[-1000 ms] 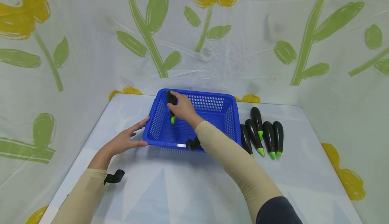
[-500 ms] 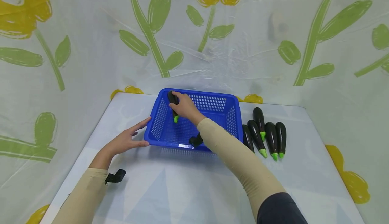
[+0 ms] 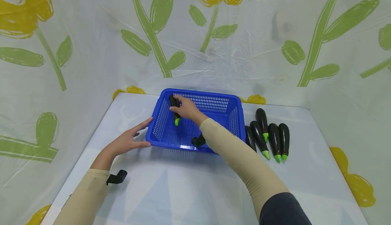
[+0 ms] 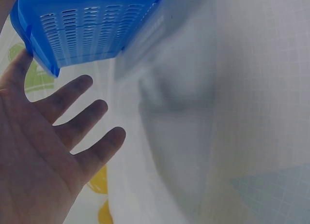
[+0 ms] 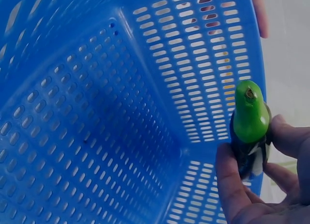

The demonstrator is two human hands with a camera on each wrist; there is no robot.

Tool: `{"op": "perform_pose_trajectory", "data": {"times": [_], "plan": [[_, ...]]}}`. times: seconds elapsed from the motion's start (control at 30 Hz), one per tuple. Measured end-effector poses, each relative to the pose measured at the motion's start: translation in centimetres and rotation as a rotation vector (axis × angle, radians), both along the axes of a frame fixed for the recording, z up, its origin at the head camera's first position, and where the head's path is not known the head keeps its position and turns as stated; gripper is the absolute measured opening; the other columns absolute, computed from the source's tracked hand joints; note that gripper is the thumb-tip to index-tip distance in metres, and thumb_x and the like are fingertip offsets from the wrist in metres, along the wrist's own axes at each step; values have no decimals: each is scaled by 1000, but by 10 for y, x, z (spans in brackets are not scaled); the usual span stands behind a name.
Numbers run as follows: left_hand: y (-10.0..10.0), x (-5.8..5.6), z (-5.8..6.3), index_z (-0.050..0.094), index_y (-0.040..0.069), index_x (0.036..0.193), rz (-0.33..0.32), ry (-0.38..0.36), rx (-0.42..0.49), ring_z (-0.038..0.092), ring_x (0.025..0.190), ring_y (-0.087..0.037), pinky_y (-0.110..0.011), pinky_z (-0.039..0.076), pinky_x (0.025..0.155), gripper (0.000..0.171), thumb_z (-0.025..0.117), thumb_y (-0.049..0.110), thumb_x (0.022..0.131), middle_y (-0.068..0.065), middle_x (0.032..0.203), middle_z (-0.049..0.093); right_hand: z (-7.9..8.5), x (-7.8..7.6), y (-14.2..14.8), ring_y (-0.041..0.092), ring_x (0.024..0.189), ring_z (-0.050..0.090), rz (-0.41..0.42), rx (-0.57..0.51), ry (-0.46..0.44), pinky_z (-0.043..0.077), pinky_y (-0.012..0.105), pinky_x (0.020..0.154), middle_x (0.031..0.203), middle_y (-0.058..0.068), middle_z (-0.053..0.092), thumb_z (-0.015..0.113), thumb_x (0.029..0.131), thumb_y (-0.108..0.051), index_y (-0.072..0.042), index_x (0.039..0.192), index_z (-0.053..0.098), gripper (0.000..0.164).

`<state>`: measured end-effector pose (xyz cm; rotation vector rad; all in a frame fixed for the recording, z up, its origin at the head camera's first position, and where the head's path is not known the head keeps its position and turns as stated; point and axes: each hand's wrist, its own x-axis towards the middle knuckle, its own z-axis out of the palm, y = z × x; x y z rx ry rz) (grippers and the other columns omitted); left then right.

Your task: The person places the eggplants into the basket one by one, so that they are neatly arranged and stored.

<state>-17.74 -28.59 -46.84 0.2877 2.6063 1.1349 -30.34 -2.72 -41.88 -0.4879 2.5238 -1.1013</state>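
Note:
A dark eggplant (image 3: 175, 111) with a green stem end is held by my right hand (image 3: 187, 109) inside the back left part of the blue basket (image 3: 210, 150). In the right wrist view, its green cap (image 5: 252, 117) faces the camera, with thumb and fingers around the dark body. My left hand (image 3: 125, 142) touches the basket's left rim with spread, mostly straight fingers. The left wrist view shows fingertips (image 4: 114, 137) apart from the basket wall (image 4: 87, 28), while another finger meets its rim.
Several eggplants (image 3: 275, 138) lie on the white table (image 3: 183, 187) right of the basket, one partly hidden by its edge and my right arm. A flower-patterned sheet (image 3: 244, 62) hangs behind the table. A black wrist camera (image 3: 117, 177) sits on my left forearm.
The eggplant and my right hand have lowered slightly into the basket. My left hand stays at the rim. The whole head view has shifted slightly.

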Motion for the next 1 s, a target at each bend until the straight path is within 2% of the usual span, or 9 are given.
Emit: {"op": "perform_pose_trajectory", "data": {"times": [0.37, 0.6, 0.87, 1.0], "plan": [[1, 1, 0, 17, 38, 163, 5, 2, 0, 25, 148, -51, -77, 29, 108, 98, 77, 51, 86, -19, 166, 25, -5, -1, 4, 33, 138, 47, 27, -51, -101, 42, 47, 114, 156, 18, 43, 65, 101, -25, -14, 160, 34, 67], [1, 0, 0, 17, 39, 163, -3, 5, 7, 25, 148, -50, -75, 29, 110, 97, 76, 50, 87, -18, 166, 25, -8, -1, 6, 33, 123, 60, 37, -141, -246, 51, 43, 105, 160, 20, 37, 67, 100, -15, -13, 160, 32, 69], [0, 0, 1, 17, 39, 163, -2, 6, -3, 25, 148, -50, -76, 29, 109, 97, 76, 51, 87, -18, 166, 25, -10, -2, 5, 36, 127, 58, 11, -160, -290, 53, 43, 103, 156, 22, 39, 72, 96, -11, -12, 159, 34, 74], [0, 0, -1, 17, 40, 163, -2, 7, 3, 26, 148, -49, -76, 29, 109, 97, 77, 50, 87, -17, 166, 25, -12, -3, 4, 36, 124, 60, 19, -161, -317, 55, 41, 99, 153, 24, 42, 74, 94, -9, -10, 159, 34, 77]]}}
